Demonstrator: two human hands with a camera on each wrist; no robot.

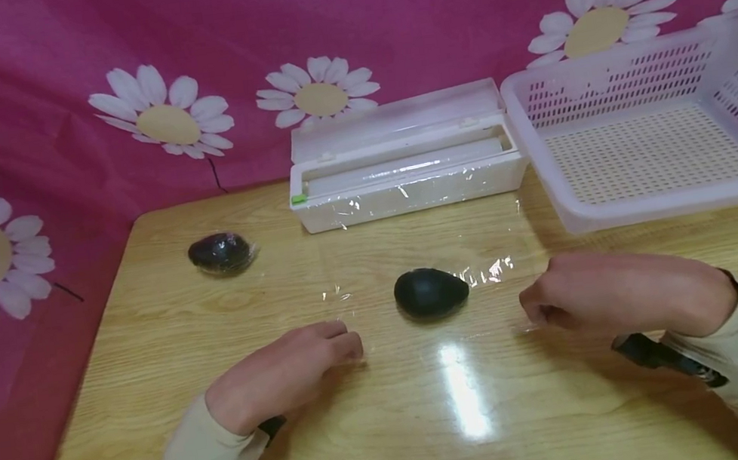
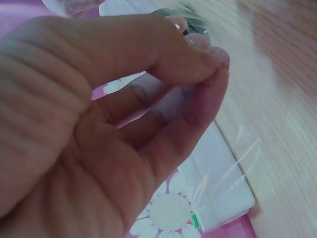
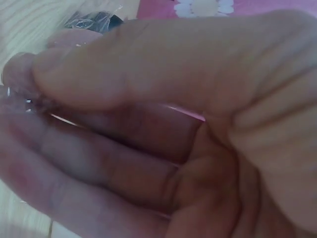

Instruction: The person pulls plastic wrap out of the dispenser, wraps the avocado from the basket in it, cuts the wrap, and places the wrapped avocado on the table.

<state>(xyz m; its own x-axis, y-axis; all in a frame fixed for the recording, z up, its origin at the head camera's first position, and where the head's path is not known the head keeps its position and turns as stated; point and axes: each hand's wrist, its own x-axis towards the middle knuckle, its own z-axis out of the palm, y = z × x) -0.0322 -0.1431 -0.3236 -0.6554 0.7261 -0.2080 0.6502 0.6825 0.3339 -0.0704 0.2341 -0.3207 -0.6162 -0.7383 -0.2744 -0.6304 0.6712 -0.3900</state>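
Note:
A dark, smooth avocado point(image 1: 431, 293) lies on its side on a sheet of clear cling film point(image 1: 493, 270), between my two hands. The film stretches back to a white cling film dispenser point(image 1: 413, 198), whose lid stands raised behind the roll. My left hand point(image 1: 286, 372), nearer the front left of the avocado, pinches the film's edge between thumb and forefinger. At the right my right hand point(image 1: 622, 292) grips the film's other near corner, bunched under the thumb in the right wrist view. Neither hand touches the avocado. A second avocado point(image 1: 220, 254), wrapped in film, rests at the back left.
A pale plastic basket point(image 1: 667, 205) with slotted walls stands at the back right, beside the dispenser. The wooden table point(image 1: 130, 348) meets a pink, daisy-printed cloth point(image 1: 229, 26) at its back and left edges. A green slider point(image 1: 299, 199) sits on the dispenser's left end.

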